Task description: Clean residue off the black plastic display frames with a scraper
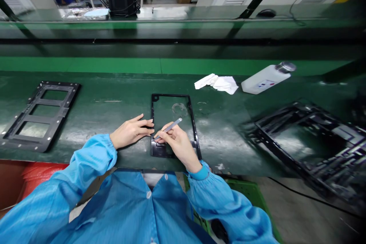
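Black frame (160, 151) meets a loosely spread left hand (132, 132), right hand (180, 143) pinching a grey tool (173, 124), white bottle (263, 80) capped.

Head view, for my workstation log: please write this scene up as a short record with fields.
left hand: left hand, fingers extended, tips at the left edge of the thin black frame
right hand: right hand, holding a slim grey tool over the frame's lower left part
far left: black plate with three openings
beyond the frame, to the right: crumpled white wipe, white bottle with a metallic cap
right: black frames, blurred, count unclear
surface: green bench
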The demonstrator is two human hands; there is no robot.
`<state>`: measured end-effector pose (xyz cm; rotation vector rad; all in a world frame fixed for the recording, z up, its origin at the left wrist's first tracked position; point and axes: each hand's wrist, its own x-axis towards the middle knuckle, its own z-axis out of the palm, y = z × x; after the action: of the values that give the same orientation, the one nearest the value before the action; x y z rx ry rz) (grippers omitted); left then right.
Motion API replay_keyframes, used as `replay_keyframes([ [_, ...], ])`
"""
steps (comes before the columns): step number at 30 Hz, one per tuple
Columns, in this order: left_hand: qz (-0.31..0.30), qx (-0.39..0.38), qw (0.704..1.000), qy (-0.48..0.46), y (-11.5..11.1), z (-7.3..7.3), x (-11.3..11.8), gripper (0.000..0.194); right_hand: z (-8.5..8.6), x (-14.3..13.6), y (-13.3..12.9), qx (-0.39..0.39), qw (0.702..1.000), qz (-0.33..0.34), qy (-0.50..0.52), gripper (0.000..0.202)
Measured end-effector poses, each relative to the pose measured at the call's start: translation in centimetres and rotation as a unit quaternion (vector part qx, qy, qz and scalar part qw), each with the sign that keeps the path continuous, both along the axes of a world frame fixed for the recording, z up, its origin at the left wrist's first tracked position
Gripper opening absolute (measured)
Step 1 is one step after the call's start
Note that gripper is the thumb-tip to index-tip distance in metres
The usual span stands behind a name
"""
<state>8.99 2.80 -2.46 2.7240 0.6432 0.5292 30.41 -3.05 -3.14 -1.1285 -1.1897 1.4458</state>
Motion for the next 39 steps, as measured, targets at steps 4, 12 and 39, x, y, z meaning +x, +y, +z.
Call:
replay_keyframes([
  [4,0.003,0.002,1.000,-0.002,-0.05,0.17,0.05,0.027,0.05,0.01,0.08,0.002,1.000,-0.008,0.004,0.026],
  [12,-0.003,0.001,1.000,-0.003,0.03,0.02,0.01,0.026,-0.15,0.07,-0.10,0.000,1.000,-0.009,0.003,0.026],
  [39,-0.003,-0.002,1.000,-0.001,0.07,0.12,0.01,0.027,0.13,0.30,-0.28,0.003,1.000,0.019,-0.001,0.024],
])
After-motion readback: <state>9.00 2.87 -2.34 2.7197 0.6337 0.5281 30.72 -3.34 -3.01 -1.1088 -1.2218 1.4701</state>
